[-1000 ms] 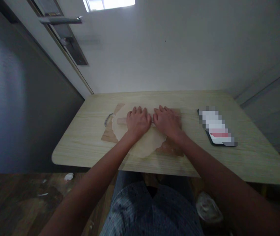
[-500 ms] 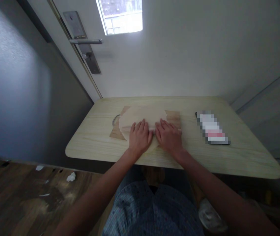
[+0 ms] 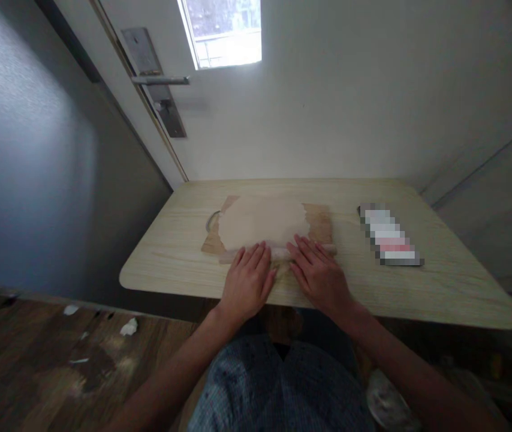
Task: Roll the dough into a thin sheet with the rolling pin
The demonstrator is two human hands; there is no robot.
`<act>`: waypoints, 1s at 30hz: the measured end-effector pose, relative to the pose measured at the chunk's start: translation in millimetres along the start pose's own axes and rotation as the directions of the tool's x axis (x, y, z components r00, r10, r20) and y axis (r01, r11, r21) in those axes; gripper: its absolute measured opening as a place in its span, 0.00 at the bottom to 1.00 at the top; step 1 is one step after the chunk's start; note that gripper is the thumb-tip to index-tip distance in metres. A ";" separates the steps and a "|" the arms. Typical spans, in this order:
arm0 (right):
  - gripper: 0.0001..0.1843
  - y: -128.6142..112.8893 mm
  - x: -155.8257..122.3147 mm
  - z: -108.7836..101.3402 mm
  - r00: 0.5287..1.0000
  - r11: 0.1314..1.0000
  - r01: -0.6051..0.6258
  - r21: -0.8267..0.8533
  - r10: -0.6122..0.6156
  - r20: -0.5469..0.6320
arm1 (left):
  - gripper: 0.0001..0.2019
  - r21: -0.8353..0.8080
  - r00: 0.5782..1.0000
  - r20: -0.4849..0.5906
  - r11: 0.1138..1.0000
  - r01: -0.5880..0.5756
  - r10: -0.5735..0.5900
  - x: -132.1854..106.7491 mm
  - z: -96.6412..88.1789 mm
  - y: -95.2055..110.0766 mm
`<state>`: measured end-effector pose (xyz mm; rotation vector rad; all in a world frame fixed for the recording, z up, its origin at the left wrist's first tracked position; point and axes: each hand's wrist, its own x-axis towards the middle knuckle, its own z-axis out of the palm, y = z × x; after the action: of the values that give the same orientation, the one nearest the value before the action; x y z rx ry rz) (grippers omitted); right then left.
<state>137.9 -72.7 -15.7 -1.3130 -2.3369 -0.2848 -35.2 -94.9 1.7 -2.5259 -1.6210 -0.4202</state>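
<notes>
A flat, pale sheet of dough (image 3: 262, 222) lies spread over a wooden cutting board (image 3: 319, 223) on a light wooden table (image 3: 440, 282). A thin wooden rolling pin (image 3: 278, 253) lies across the board's near edge. My left hand (image 3: 247, 282) rests flat, fingers stretched out, with its fingertips on the pin. My right hand (image 3: 321, 276) lies flat beside it, fingertips also on the pin. Neither hand grips anything.
A blurred-out phone (image 3: 388, 242) lies on the table to the right of the board. A door with a metal handle (image 3: 159, 80) stands behind the table at the left. Scraps of paper (image 3: 128, 326) lie on the wooden floor.
Both hands have slid with the rolling pin from the far part of the dough back to the board's near edge, uncovering the dough. The view has tilted up.
</notes>
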 end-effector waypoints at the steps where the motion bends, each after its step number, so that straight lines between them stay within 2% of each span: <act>1: 0.22 1.3 0.1 -0.1 1.000 1.000 0.009 0.004 -0.009 0.006 | 0.21 0.004 1.000 0.010 1.000 -0.001 0.001 1.8 -1.0 -2.9; 5: 0.23 7.6 11.8 2.0 0.998 1.000 0.008 0.012 -0.009 0.055 | 0.23 0.045 0.997 0.057 0.998 0.041 -0.043 17.2 -1.0 -15.6; 12: 0.25 20.8 56.2 14.4 0.979 0.998 -0.053 -0.033 0.058 0.195 | 0.24 0.127 0.970 0.143 0.975 0.180 -0.198 59.7 7.5 -35.8; 15: 0.27 28.9 77.2 19.6 0.958 0.996 -0.087 -0.035 0.093 0.271 | 0.26 0.123 0.954 0.156 0.964 0.236 -0.254 78.5 11.7 -44.2; 18: 0.29 37.9 97.4 25.2 0.931 0.995 -0.096 -0.019 0.096 0.352 | 0.26 0.104 0.926 0.225 0.952 0.286 -0.303 95.6 14.7 -54.5; 21: 0.30 45.4 115.0 30.9 0.895 0.993 -0.117 -0.012 0.111 0.432 | 0.24 0.093 0.910 0.291 0.956 0.279 -0.294 109.8 17.5 -65.1; 23: 0.31 49.0 124.4 34.5 0.871 0.991 -0.133 -0.015 0.124 0.475 | 0.23 0.102 0.915 0.280 0.957 0.273 -0.291 117.6 19.1 -70.4; 26: 0.32 53.4 135.1 39.8 0.843 0.987 -0.161 -0.005 0.141 0.519 | 0.24 0.125 0.909 0.203 0.930 0.346 -0.365 127.5 20.7 -75.1; 30: 0.32 58.5 144.9 46.7 0.830 0.977 -0.214 0.015 0.173 0.531 | 0.26 0.139 0.920 0.098 0.920 0.365 -0.380 138.4 23.4 -80.5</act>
<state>109.3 85.9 9.4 -1.7491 -2.5770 0.2668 -49.9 65.7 15.0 -2.1921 -2.1162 -0.1925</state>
